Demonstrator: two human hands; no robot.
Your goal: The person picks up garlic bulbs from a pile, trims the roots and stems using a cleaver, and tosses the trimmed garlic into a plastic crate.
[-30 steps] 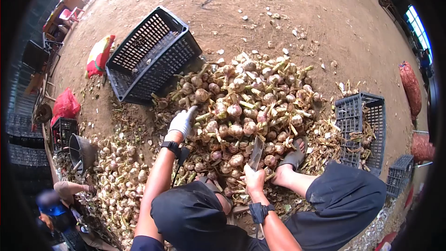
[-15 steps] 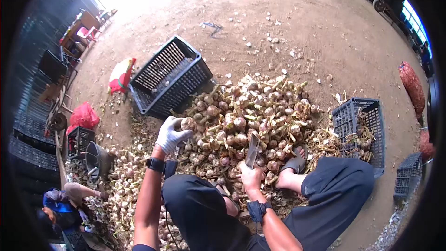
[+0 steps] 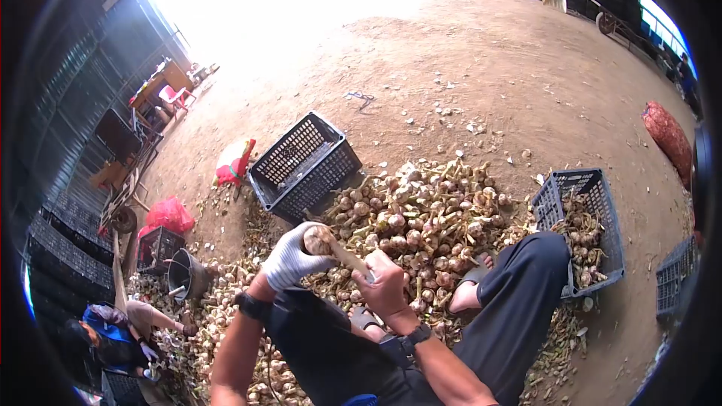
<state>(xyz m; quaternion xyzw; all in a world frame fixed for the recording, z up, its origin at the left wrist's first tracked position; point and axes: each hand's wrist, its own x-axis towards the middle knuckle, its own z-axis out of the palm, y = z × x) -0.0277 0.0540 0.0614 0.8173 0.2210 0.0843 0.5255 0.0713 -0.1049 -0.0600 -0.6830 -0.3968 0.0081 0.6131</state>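
Observation:
My left hand (image 3: pixel 289 259), in a pale knit glove, is closed around a garlic bulb (image 3: pixel 319 240) with a long stem pointing right. At the end of that stem is my bare right hand (image 3: pixel 382 286), its fingers closed. The knife it gripped a moment ago is nearly hidden now; only a pale sliver shows beside the fingers. Beneath and beyond both hands spreads a heap of garlic with stems (image 3: pixel 421 218). Trimmed-looking bulbs (image 3: pixel 226 323) lie in a pile to the left of my legs.
A black crate (image 3: pixel 316 169) stands beyond the heap on the left. Another crate (image 3: pixel 556 192), at right, holds garlic and stalks. A bucket (image 3: pixel 184 274) and a person (image 3: pixel 113 338) are at lower left. Red mesh sacks (image 3: pixel 665 135) lie far right.
My right hand has come up and left to the stem of the bulb in my left hand, and its blade has turned nearly out of sight. The camera view has tilted upward.

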